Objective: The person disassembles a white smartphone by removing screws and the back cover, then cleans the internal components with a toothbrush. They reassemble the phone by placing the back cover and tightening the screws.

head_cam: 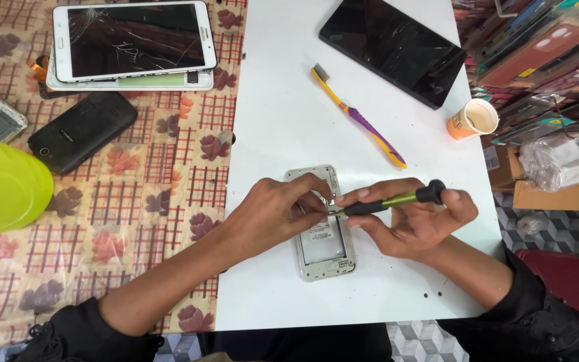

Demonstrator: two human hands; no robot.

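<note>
An opened phone [322,251] with its back cover off lies on the white board [283,121], silver frame up. My left hand [273,214] rests on the phone's upper half and pins it down with its fingertips. My right hand [413,221] grips a small screwdriver [393,200] with a green shaft and black cap. Its tip points left onto the phone's upper right edge, close to my left fingertips.
A yellow-purple toothbrush [360,117] and a cracked black tablet [393,47] lie farther back on the board. An orange paper cup [472,119] stands at its right edge. On the patterned cloth: a cracked white tablet [135,40], a black phone [83,131], a lime-green lid [1,184].
</note>
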